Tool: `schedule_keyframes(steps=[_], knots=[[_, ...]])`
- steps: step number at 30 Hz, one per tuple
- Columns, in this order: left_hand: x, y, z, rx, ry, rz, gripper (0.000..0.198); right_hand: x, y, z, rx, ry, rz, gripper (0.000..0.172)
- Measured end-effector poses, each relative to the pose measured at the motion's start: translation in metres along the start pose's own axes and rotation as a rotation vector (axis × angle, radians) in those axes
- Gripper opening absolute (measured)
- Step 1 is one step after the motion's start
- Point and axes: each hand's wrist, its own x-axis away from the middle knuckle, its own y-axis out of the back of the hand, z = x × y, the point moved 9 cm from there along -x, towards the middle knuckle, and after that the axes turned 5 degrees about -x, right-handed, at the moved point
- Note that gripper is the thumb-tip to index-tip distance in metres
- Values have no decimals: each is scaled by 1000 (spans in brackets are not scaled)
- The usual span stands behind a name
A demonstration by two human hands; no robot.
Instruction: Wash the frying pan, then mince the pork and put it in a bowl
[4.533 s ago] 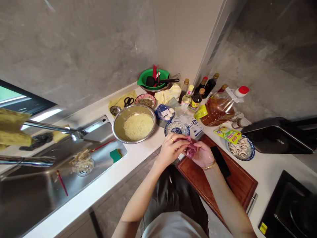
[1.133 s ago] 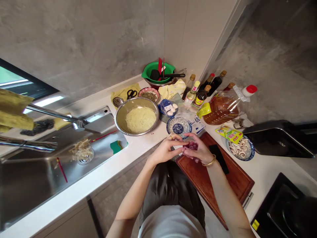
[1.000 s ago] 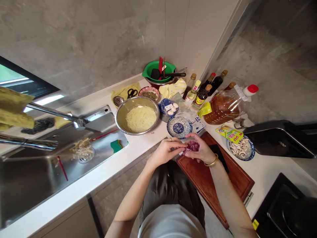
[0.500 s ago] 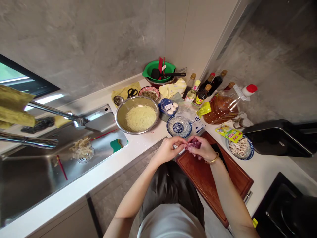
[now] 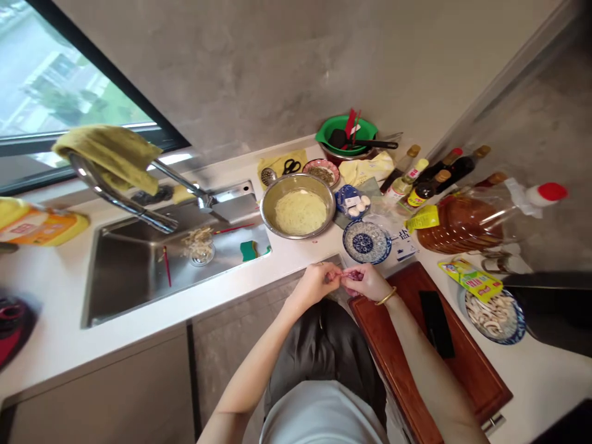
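Close in front of my body, my left hand and my right hand meet fingertip to fingertip. Both are closed on a small piece of reddish raw meat, mostly covered by the fingers. My right hand is over the far left corner of a brown wooden cutting board. A dark, broad-bladed knife appears to lie on that board, right of my right forearm. Just beyond the hands stands a blue-and-white patterned plate.
A steel bowl of pale batter-like food stands beside the sink. Sliced mushrooms fill a bowl at the right, partly under a yellow-green packet. Sauce bottles and a large oil jug line the wall.
The view has swung left, showing more window and sink. My hands have drawn slightly closer together around the meat, and the dark knife on the board shows more fully.
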Motion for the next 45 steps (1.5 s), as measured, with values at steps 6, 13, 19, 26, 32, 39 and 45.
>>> schedule_keyframes(steps=[6,13,19,26,32,39,45], knots=[[21,6,47,665,264,-69,16,-14,-34,7,-125,5,148,26],[25,2,40,1021,330,-205,25,-9,-26,15,-158,88,-27,26],[21,23,20,607,149,-351,17,1,0,25,68,188,-294,24],[19,28,-24,196,-184,-240,21,19,8,58,438,419,-360,10],[18,24,-32,160,-237,-291,13,35,14,67,459,530,-508,11],[-5,-1,-6,736,77,-61,29,31,26,33,229,244,-394,21],[-17,-9,-7,948,188,15,42,32,39,13,-50,72,-389,29]])
